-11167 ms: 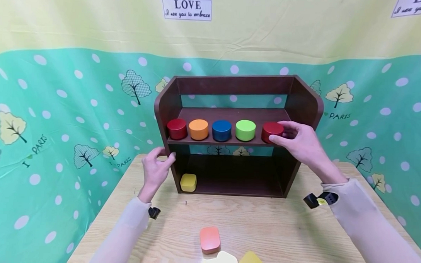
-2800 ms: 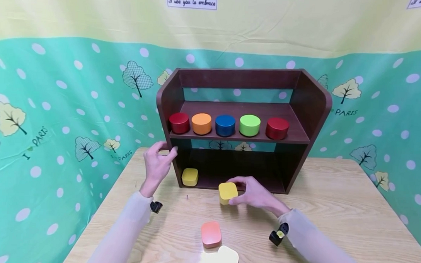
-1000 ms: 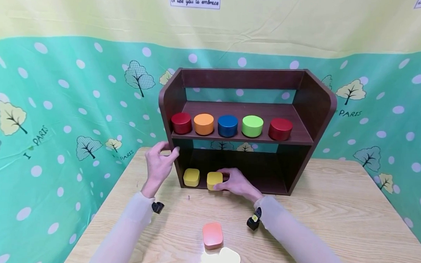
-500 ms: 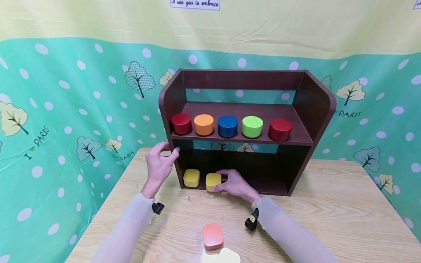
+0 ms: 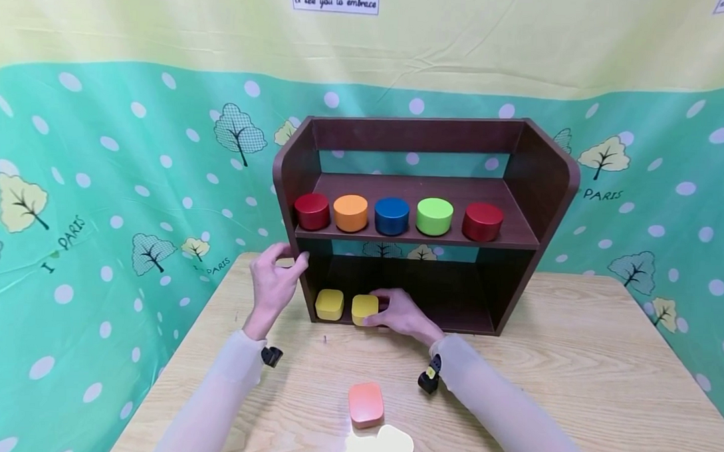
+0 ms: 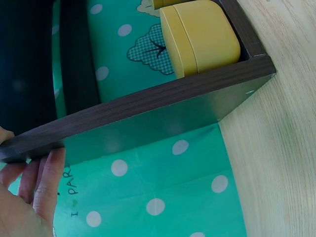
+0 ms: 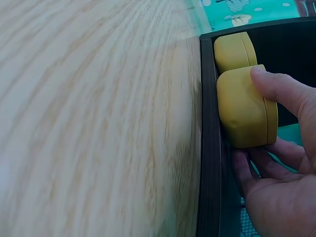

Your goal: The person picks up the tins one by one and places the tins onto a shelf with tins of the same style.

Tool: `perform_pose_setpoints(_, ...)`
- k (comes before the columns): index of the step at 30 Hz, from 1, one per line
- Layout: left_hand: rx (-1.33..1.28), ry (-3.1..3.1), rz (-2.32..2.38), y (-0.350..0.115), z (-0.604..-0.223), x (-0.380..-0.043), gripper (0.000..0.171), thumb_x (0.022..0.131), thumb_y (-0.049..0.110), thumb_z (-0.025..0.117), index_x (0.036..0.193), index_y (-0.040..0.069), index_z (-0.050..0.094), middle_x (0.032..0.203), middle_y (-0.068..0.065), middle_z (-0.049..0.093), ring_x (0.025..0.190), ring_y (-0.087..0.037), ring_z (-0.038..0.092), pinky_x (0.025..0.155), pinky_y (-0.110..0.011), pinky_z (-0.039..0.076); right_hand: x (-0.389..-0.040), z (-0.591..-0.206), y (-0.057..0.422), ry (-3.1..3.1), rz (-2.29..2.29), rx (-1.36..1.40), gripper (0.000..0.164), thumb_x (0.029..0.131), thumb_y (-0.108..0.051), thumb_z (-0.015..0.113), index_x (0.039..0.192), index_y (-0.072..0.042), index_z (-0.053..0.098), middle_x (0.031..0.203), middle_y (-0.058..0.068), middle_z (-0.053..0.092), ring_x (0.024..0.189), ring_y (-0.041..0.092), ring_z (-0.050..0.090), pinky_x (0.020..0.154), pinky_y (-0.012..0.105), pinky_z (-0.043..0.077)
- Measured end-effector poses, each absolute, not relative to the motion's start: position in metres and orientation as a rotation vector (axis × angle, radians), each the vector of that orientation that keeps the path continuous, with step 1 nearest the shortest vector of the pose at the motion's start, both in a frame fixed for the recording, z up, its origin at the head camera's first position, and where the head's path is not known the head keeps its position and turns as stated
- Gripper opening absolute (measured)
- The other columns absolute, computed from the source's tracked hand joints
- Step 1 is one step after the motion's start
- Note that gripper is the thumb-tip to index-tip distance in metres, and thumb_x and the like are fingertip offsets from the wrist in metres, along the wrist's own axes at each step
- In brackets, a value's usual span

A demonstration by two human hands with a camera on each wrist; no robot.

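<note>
My right hand (image 5: 403, 312) pinches a yellow rounded-square tin (image 5: 365, 309) on the lower board of a dark brown shelf (image 5: 421, 239). In the right wrist view, the thumb is on one side of the held tin (image 7: 244, 111) and the fingers are on the other. A matching yellow tin (image 5: 329, 305) sits to its left in the lower corner, with a narrow gap in the head view. My left hand (image 5: 273, 279) grips the shelf's left side panel (image 6: 148, 111), thumb on one face and fingers on the other. The left thumb is mostly hidden in the left wrist view.
Along the upper board stand round tins: red (image 5: 312, 211), orange (image 5: 350, 213), blue (image 5: 391, 216), light green (image 5: 434, 216) and another red (image 5: 482, 221). A coral tin (image 5: 366, 404) and a glaring white one (image 5: 393, 446) lie on the wooden table (image 5: 572, 366) in front.
The right hand has let go of the right red tin on top and brought a yellow tin from the table to the lower board. Lately it has slid slightly left. The left hand stays put.
</note>
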State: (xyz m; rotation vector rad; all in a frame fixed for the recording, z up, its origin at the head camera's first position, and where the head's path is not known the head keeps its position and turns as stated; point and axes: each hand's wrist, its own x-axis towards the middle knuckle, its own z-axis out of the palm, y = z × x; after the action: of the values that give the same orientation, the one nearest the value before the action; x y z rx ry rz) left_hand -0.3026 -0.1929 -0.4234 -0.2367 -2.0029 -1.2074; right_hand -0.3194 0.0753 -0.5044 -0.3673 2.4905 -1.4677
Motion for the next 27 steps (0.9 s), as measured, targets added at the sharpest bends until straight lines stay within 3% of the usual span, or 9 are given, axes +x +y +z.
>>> perform_pose_setpoints(9, -0.234, -2.007, -1.211, -0.193, -0.4231, -0.3021, 0.013, 0.092, 0.008, 0.082, 0.097, -0.004, 0.079, 0.097, -0.023, 0.081, 0.093, -0.039, 0.075, 0.082, -0.029, 0.054, -0.3193, -0.5015, 0.0698, 2.513, -1.456, -0.367, 0.07, 0.082, -0.023, 0.095, 0.144, -0.004, 0.067, 0.14, 0.016, 0.072, 0.116, 0.025, 0.069, 0.107, 0.048, 0.059)
perform_pose_setpoints(22, -0.242, -2.005, -1.227, -0.1928, -0.422, -0.303, 0.01, 0.093, 0.008, 0.081, 0.097, -0.002, 0.08, 0.098, -0.023, 0.081, 0.092, -0.04, 0.075, 0.079, -0.008, 0.047, -0.3207, -0.5007, 0.0686, 2.523, -1.439, -0.365, 0.071, 0.083, -0.022, 0.095, 0.146, -0.004, 0.066, 0.14, 0.016, 0.072, 0.108, 0.02, 0.067, 0.1, 0.042, 0.061)
perform_pose_setpoints(27, -0.237, -2.011, -1.229, -0.1926, -0.423, -0.3022, 0.012, 0.092, 0.008, 0.081, 0.097, -0.004, 0.079, 0.097, -0.023, 0.081, 0.09, -0.041, 0.076, 0.076, -0.008, 0.047, -0.3184, -0.5017, 0.0693, 2.49, -1.464, -0.364, 0.075, 0.084, -0.019, 0.094, 0.15, -0.003, 0.063, 0.143, 0.018, 0.071, 0.12, 0.027, 0.071, 0.103, 0.043, 0.062)
